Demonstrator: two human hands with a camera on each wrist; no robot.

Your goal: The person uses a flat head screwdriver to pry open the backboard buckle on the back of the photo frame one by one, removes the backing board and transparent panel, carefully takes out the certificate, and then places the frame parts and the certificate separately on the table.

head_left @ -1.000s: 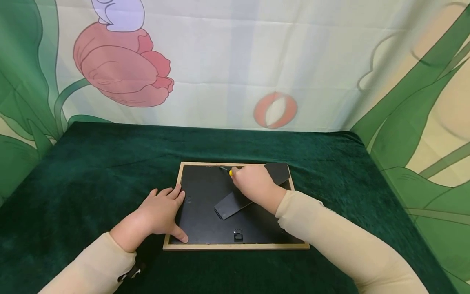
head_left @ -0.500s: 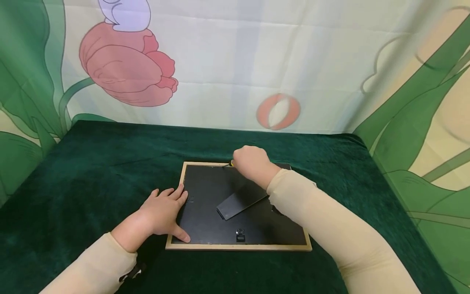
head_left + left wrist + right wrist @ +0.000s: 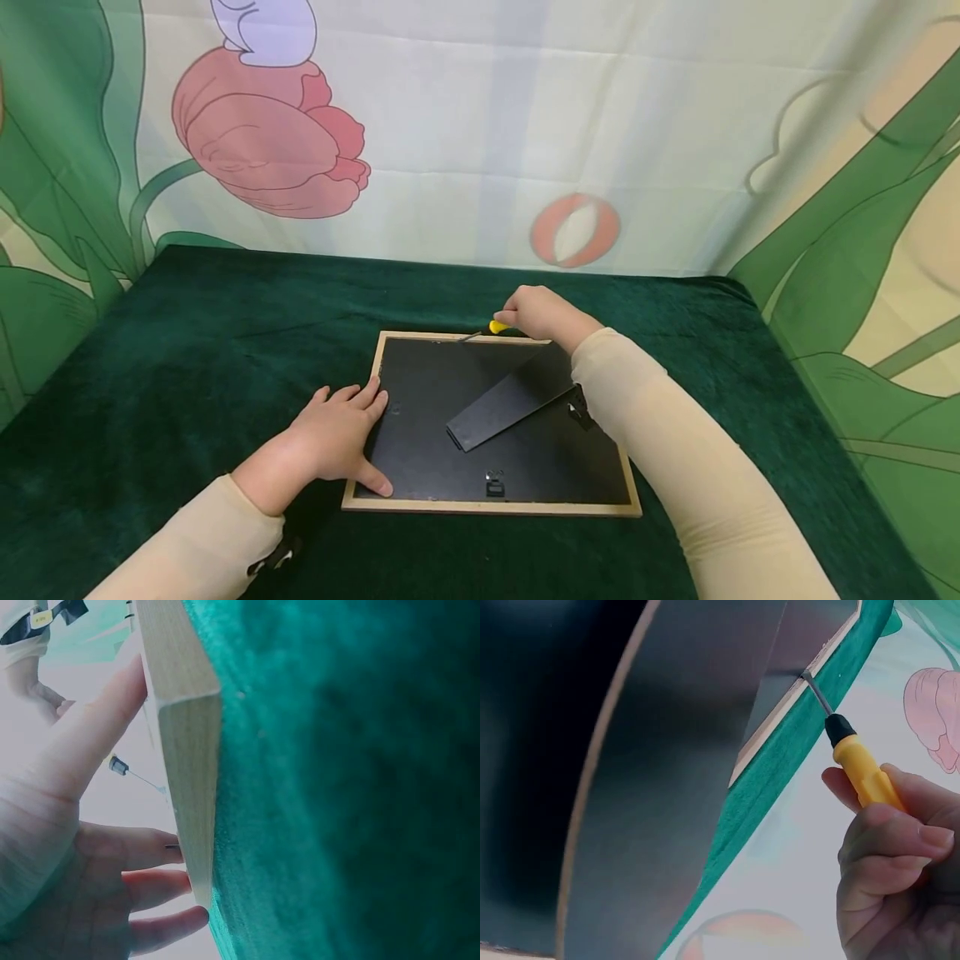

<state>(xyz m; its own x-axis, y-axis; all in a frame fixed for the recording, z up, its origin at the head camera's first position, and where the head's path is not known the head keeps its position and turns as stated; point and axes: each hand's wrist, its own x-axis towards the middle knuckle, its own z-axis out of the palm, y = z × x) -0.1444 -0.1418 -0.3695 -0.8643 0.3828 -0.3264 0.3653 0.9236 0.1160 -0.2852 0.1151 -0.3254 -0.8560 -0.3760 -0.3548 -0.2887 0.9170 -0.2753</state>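
A picture frame (image 3: pixel 427 400) with a light wooden border and black backing lies face down on green cloth. My right hand (image 3: pixel 549 315) grips a screwdriver (image 3: pixel 864 771) by its yellow handle. In the right wrist view the blade tip is at the inner edge of the frame's far border, where the backing meets the wood. My left hand (image 3: pixel 341 433) rests on the frame's left border, fingers spread and thumb on the near left corner. The left wrist view shows the fingers of that hand (image 3: pixel 112 847) along the wooden side.
A black easel leg (image 3: pixel 510 400) lies slantwise over the backing, its far end behind my right wrist. A small metal hanger (image 3: pixel 495 483) sits near the close border. Dark green velvet (image 3: pixel 225 333) covers the table; a printed curtain (image 3: pixel 450 108) stands behind.
My right hand has lifted and moved to the far side, beyond the frame's border, tilting the screwdriver lower, its tip staying at the far edge. The left hand has kept its place on the frame.
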